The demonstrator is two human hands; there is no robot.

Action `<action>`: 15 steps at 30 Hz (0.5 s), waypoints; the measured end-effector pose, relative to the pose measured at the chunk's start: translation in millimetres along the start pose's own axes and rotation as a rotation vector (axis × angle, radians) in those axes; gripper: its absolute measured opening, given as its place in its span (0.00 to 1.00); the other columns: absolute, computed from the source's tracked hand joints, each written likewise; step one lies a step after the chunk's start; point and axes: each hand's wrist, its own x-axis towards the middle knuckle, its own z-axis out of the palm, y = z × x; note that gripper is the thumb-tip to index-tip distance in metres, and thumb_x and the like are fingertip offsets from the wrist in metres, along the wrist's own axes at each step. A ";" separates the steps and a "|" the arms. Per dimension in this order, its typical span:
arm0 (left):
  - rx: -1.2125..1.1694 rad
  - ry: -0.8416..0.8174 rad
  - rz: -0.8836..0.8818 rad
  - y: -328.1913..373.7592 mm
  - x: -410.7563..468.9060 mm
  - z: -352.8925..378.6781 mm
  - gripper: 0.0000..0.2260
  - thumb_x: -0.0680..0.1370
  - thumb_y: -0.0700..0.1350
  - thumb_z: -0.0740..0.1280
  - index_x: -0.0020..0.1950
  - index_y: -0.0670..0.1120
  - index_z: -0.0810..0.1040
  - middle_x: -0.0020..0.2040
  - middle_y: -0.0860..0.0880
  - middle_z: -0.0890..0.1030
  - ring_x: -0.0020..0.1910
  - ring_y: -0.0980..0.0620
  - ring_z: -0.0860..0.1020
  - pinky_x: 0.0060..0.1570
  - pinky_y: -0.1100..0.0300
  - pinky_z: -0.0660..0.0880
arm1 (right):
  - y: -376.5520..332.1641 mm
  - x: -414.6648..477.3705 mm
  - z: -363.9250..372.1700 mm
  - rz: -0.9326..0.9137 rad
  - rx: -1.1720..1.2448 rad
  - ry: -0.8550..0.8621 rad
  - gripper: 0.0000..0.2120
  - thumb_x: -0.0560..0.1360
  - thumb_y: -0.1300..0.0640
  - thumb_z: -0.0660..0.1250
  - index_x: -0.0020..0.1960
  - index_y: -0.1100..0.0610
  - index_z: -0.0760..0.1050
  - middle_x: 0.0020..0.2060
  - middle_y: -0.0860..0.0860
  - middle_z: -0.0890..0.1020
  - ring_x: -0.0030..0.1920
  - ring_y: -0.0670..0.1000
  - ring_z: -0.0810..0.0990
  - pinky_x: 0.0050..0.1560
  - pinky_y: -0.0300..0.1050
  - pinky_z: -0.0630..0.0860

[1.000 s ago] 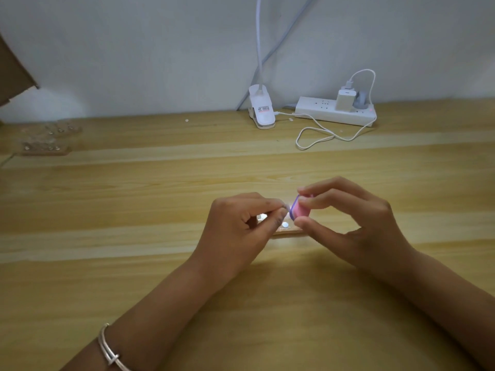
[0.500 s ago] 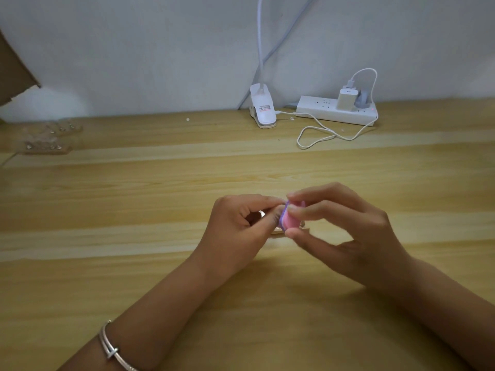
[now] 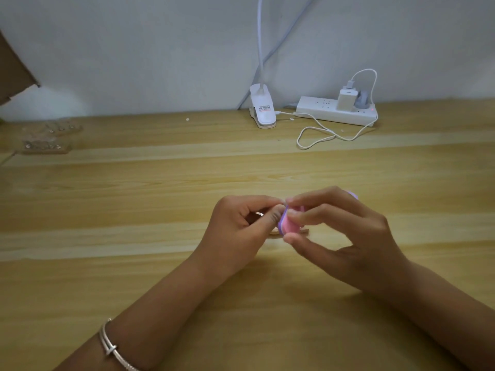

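Observation:
My right hand (image 3: 345, 236) pinches a small pink block with a purple edge (image 3: 288, 223) between thumb and fingers, just above the wooden table (image 3: 134, 196). My left hand (image 3: 241, 226) is curled close against the block's left side, its thumb and forefinger pinching something small that I cannot make out. A thin wooden strip (image 3: 276, 232) lies on the table under both hands, mostly hidden. A silver bangle (image 3: 112, 346) sits on my left wrist.
A white clip lamp (image 3: 262, 111) and a white power strip (image 3: 337, 111) with a charger and looped cable (image 3: 316, 137) stand at the back by the wall. Two clear strips with small pieces (image 3: 45, 140) lie at the far left. Cardboard (image 3: 13, 70) juts in at the upper left.
My hands have come closer together. The right hand has brought the pink block left against the left hand's fingertips and turned it, so the bright spot seen earlier between the hands is covered.

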 end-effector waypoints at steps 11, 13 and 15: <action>-0.175 -0.050 -0.074 3.1 -0.6 -0.5 0.09 0.79 0.34 0.63 0.45 0.36 0.83 0.30 0.57 0.77 0.23 0.64 0.71 0.27 0.75 0.64 | -0.1 1.4 -3.4 0.000 -0.044 0.015 0.10 0.74 0.57 0.76 0.46 0.65 0.83 0.50 0.57 0.83 0.51 0.53 0.84 0.52 0.50 0.80; -0.173 -0.045 -0.111 2.9 -0.6 -0.9 0.09 0.79 0.38 0.64 0.43 0.39 0.83 0.30 0.52 0.76 0.23 0.61 0.68 0.25 0.71 0.63 | 3.0 1.6 -6.1 0.061 -0.044 0.042 0.10 0.73 0.57 0.77 0.46 0.65 0.83 0.50 0.56 0.83 0.52 0.52 0.85 0.52 0.52 0.80; -0.193 -0.057 -0.143 2.9 -1.2 -0.9 0.10 0.80 0.37 0.64 0.43 0.41 0.83 0.29 0.54 0.76 0.22 0.61 0.67 0.24 0.70 0.63 | 0.6 -0.3 -2.3 0.046 -0.022 0.032 0.10 0.74 0.57 0.76 0.46 0.65 0.82 0.50 0.56 0.83 0.52 0.52 0.84 0.53 0.49 0.80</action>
